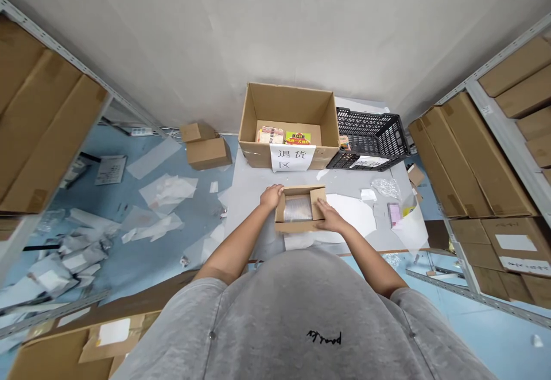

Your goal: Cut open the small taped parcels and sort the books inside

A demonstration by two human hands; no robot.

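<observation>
A small open cardboard box (297, 227) sits on the table (249, 196) in front of me, with something wrapped in clear plastic (298, 209) inside it. My left hand (272, 196) grips the box's left wall near its back corner, fingers bent over the edge. On the right side, my right hand (330, 216) lies with spread fingers against the box's right flap. Just behind stands a large open carton (293, 104) with a white paper sign (291, 158) on its front and a few printed packages (298, 138) inside.
A black plastic crate (374, 133) stands right of the large carton. Paper sheets and bubble wrap (386, 187) lie on the table's right. Shelves with cartons (486, 156) flank both sides. Small boxes (209, 153) and scattered paper (167, 190) lie on the left floor.
</observation>
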